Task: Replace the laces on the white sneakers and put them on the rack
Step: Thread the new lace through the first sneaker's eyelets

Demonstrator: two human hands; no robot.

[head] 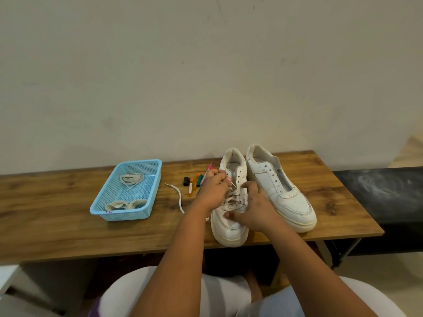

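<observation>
Now lace (229,188) in left hand (214,188)

Both arms outstretched; left hand (214,188) curled, fingers pinched; right hand (256,208) spread flat, palm down

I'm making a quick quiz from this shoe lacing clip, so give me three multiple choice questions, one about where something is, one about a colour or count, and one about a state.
1. Where does the basket stand?
A. left of both sneakers
B. between the sneakers
C. on the floor

2. What colour is the basket?
A. red
B. light blue
C. black

3. How is the right-hand sneaker?
A. fully laced
B. its eyelets bare of lace
C. lying on its side

Answers:
1 A, it sits on the table left of the pens and of the left-hand sneaker.
2 B, its mesh is light blue.
3 B, its eyelets show empty, while the left hand pinches a lace on the other shoe, which the right hand steadies.
</observation>
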